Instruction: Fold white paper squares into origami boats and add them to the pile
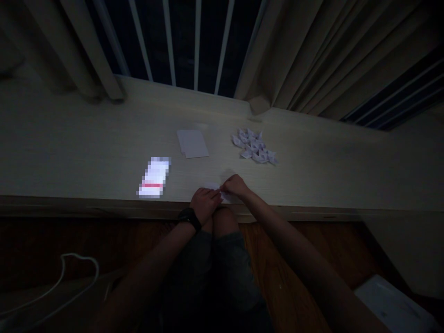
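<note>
A small white sheet of paper [212, 186] lies at the front edge of the pale ledge, largely covered by my hands. My left hand [205, 202], a dark watch on its wrist, rests with its fingers laid flat across the paper. Just to its right, my right hand [235, 186] is closed, thumb and fingertips pinching the paper close to the left fingertips. How the paper is folded under the hands is too dim to make out. Farther back on the ledge sit a cluster of several folded paper boats [255, 146] and a stack of white paper squares [193, 143].
A lit phone [154, 177], its screen blurred, lies left on the ledge [86, 157]. Curtains [298, 55] hang beside a barred window at the back. Below the ledge are my knees, a wooden floor, a white cable [79, 255] and a white object [391, 303] at lower right.
</note>
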`<action>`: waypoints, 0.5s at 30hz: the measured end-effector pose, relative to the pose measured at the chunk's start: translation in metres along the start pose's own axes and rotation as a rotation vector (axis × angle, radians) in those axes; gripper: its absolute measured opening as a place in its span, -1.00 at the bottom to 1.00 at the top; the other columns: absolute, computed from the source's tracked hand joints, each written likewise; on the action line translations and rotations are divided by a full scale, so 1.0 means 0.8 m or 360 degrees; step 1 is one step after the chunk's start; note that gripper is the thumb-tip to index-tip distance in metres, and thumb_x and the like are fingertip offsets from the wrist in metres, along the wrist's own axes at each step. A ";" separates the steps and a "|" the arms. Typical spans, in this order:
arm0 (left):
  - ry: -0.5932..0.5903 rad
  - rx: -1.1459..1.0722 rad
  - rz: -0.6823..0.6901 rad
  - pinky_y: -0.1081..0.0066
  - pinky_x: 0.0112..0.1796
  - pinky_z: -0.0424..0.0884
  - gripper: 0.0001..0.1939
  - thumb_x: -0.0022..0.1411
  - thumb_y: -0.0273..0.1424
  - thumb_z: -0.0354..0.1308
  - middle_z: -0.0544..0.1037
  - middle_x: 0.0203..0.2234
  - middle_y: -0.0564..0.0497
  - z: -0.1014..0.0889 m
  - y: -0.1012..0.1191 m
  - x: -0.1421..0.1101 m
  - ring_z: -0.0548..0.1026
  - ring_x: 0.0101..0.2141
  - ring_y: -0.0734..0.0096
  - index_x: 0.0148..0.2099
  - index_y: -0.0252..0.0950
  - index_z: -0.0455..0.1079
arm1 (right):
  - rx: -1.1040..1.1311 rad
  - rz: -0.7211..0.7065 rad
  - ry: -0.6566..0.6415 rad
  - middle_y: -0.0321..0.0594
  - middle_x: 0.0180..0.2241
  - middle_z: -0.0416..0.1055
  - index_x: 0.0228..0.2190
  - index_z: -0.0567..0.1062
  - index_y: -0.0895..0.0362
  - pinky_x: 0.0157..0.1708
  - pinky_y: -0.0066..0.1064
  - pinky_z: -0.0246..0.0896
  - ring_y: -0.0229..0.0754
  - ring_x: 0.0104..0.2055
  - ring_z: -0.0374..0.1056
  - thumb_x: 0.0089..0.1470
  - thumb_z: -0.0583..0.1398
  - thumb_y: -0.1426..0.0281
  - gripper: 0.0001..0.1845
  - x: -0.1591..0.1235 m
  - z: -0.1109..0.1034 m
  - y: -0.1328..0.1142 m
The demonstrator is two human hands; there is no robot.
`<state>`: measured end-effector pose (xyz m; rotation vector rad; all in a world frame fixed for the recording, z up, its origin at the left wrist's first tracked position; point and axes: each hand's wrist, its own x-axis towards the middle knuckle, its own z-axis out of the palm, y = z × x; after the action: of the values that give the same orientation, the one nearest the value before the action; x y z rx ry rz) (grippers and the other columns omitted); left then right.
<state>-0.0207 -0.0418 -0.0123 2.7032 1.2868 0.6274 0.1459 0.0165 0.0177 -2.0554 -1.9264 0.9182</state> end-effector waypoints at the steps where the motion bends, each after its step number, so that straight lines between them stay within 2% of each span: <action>1: -0.0004 -0.0009 0.0001 0.22 -0.12 0.26 -0.75 0.33 -0.31 -0.03 0.53 -0.13 0.00 0.000 0.000 0.000 0.42 -0.15 0.30 -0.09 -0.20 0.44 | -0.0017 0.0018 0.0023 -0.20 -0.69 0.37 -0.68 0.51 0.25 -0.63 -0.53 -0.04 -0.30 -0.62 0.25 -0.19 0.21 0.38 -0.80 0.004 0.002 -0.004; 6: -0.0015 -0.0027 -0.0021 0.22 -0.13 0.25 -0.76 0.32 -0.30 -0.01 0.55 -0.17 -0.01 -0.002 0.001 0.001 0.41 -0.14 0.28 -0.12 -0.22 0.45 | -0.0096 0.0104 0.0141 -0.17 -0.63 0.43 -0.64 0.54 0.23 -0.60 -0.52 -0.01 -0.27 -0.56 0.31 -0.25 0.21 0.38 -0.84 0.023 0.010 -0.019; 9: -0.0024 -0.0008 -0.0018 0.19 -0.13 0.22 -0.77 0.33 -0.31 -0.02 0.55 -0.17 0.00 -0.004 0.003 0.001 0.40 -0.13 0.27 -0.14 -0.21 0.45 | -0.0118 0.0123 0.0134 -0.13 -0.59 0.46 -0.60 0.55 0.24 -0.57 -0.53 0.04 -0.25 -0.53 0.34 -0.22 0.21 0.37 -0.82 0.031 0.010 -0.026; 15: 0.0024 0.0032 -0.0058 0.14 -0.10 0.15 -0.79 0.32 -0.31 -0.01 0.54 -0.16 0.03 -0.003 0.005 -0.001 0.38 -0.13 0.28 -0.16 -0.17 0.45 | -0.0221 0.0081 0.0071 -0.13 -0.57 0.48 -0.59 0.56 0.24 -0.53 -0.54 0.08 -0.22 -0.48 0.39 -0.19 0.20 0.35 -0.80 0.018 0.003 -0.020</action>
<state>-0.0191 -0.0454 -0.0090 2.6893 1.3499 0.6357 0.1310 0.0317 0.0194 -2.1908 -1.9746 0.7613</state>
